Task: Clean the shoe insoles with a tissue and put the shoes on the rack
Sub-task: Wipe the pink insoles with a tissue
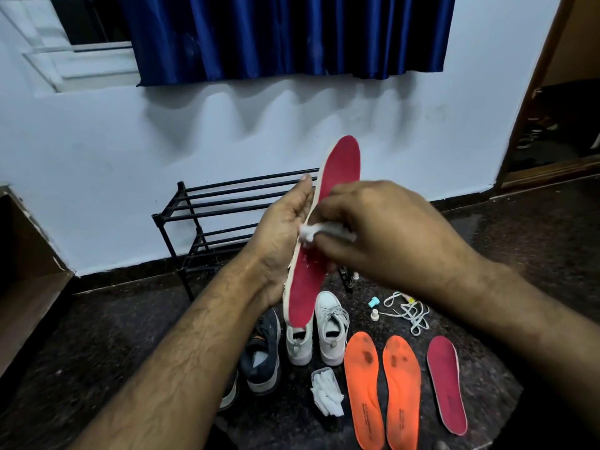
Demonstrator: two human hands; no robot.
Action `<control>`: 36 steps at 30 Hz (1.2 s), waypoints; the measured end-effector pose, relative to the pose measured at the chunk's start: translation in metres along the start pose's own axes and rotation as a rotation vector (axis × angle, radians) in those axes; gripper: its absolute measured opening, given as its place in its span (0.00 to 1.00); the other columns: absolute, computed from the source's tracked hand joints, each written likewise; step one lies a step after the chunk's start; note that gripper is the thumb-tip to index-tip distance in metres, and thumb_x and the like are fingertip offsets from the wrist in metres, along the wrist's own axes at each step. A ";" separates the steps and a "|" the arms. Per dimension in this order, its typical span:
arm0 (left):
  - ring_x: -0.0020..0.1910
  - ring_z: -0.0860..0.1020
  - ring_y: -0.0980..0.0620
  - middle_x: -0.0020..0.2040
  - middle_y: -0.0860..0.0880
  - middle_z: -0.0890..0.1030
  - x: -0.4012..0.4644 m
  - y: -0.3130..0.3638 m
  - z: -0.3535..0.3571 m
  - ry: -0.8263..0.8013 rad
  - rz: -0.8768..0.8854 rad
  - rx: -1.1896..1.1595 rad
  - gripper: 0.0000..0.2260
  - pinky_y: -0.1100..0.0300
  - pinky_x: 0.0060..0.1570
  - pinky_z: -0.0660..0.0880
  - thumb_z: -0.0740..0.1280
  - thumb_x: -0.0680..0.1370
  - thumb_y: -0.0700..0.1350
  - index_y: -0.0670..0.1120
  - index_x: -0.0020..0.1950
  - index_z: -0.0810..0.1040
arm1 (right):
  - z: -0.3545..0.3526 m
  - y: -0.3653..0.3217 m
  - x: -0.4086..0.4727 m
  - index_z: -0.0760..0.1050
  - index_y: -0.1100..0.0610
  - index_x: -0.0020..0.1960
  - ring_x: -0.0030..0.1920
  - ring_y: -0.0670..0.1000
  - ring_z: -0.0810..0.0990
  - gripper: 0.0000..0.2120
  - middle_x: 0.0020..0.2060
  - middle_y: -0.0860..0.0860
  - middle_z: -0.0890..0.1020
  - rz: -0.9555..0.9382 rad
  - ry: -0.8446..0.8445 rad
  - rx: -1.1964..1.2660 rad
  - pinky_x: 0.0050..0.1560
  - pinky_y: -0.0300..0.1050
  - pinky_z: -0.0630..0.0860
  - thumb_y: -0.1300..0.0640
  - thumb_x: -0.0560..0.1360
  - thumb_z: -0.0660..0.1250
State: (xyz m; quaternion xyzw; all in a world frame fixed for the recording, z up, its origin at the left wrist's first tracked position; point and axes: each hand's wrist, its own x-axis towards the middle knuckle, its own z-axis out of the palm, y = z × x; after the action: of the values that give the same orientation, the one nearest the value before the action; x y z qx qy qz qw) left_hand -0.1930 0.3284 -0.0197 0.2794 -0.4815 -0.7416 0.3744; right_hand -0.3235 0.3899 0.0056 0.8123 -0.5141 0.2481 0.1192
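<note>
— What is each grip doing?

— The right hand (383, 228) has its fingers curled round a white tissue (319, 230), pressing it against the red face of an insole (328, 222). The left hand (282, 235) holds that insole from behind, fingers laid fairly straight along its back and pale edge, the thumb hidden from view.

— How is the insole held?

— Nearly upright in front of the person, tilted a little to the right at the top, both forearms reaching up and inward to it.

— And around it?

— Behind the hands stands a black rack (207, 219) against the wall. On the floor (97, 336) below are a white pair of shoes (316, 332), with a dark shoe (263, 352) just left of them. A tissue pack (326, 396) lies in front, beside two orange insoles (381, 391) and a second red insole (446, 384). Loose laces (409, 313) lie near the white shoes. The raised insole covers part of the rack and the left white shoe's toe.
</note>
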 end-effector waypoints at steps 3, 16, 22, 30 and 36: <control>0.30 0.73 0.45 0.34 0.45 0.79 0.001 -0.002 0.002 -0.030 0.069 0.041 0.18 0.55 0.31 0.70 0.55 0.81 0.51 0.45 0.44 0.82 | 0.000 0.023 0.006 0.76 0.50 0.44 0.45 0.52 0.77 0.08 0.40 0.46 0.76 0.158 0.126 -0.070 0.38 0.46 0.69 0.47 0.77 0.65; 0.44 0.81 0.46 0.44 0.43 0.83 -0.004 0.002 0.006 -0.044 -0.055 -0.067 0.26 0.50 0.42 0.83 0.55 0.83 0.62 0.45 0.48 0.85 | 0.011 0.021 0.004 0.72 0.48 0.41 0.37 0.46 0.70 0.07 0.37 0.44 0.71 0.006 0.099 0.141 0.39 0.51 0.73 0.47 0.76 0.64; 0.38 0.83 0.44 0.45 0.44 0.85 -0.007 0.001 0.009 -0.120 -0.067 0.075 0.28 0.58 0.26 0.77 0.50 0.83 0.65 0.48 0.58 0.81 | 0.012 0.039 0.008 0.79 0.50 0.47 0.41 0.50 0.76 0.11 0.40 0.46 0.75 0.180 0.205 0.099 0.42 0.54 0.76 0.44 0.75 0.64; 0.26 0.77 0.52 0.32 0.49 0.81 -0.006 0.004 0.001 -0.016 -0.063 0.045 0.30 0.61 0.21 0.71 0.53 0.82 0.65 0.49 0.38 0.86 | 0.015 0.015 0.006 0.80 0.53 0.44 0.37 0.47 0.74 0.11 0.37 0.46 0.75 0.018 0.093 0.236 0.39 0.48 0.71 0.45 0.74 0.67; 0.32 0.81 0.47 0.41 0.45 0.84 -0.006 -0.002 0.004 -0.099 -0.051 0.081 0.30 0.59 0.20 0.74 0.50 0.83 0.65 0.47 0.48 0.85 | 0.014 0.030 0.009 0.80 0.51 0.46 0.40 0.50 0.77 0.10 0.40 0.46 0.76 0.127 0.146 0.131 0.42 0.52 0.76 0.45 0.75 0.66</control>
State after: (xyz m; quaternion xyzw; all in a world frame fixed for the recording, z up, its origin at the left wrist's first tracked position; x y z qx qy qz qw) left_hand -0.1931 0.3353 -0.0194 0.2695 -0.5217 -0.7438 0.3194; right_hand -0.3432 0.3634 -0.0032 0.7638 -0.5374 0.3469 0.0870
